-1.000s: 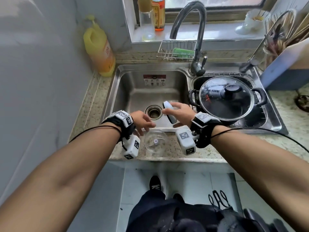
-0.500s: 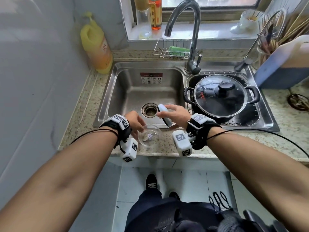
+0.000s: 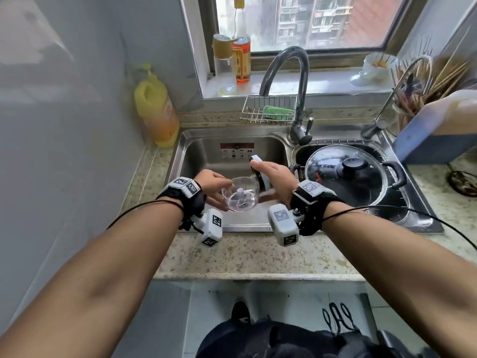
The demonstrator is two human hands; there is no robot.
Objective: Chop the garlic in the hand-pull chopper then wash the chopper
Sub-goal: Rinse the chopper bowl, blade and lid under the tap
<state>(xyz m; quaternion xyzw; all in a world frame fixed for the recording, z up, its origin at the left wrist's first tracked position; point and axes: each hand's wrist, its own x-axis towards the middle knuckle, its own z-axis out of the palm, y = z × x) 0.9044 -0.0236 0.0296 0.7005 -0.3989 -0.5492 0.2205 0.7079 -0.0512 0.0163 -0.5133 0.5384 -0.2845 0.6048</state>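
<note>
Chopper bowl [image 3: 240,195], clear, is just right of the left hand [image 3: 213,183], above the sink [image 3: 232,148]. Left hand pinches its rim; right hand [image 3: 276,178] grips the lid [image 3: 255,159] alongside. Likely light, rigid and slippery when wet, so a rim grip suits.

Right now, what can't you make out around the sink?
All from the head view:
- the chopper lid: mostly covered by the grip of the right hand.
- any garlic bits in the chopper bowl: too small to tell.
- what the pot holds: its glass lid glares.
- the yellow bottle label: blurred.
</note>
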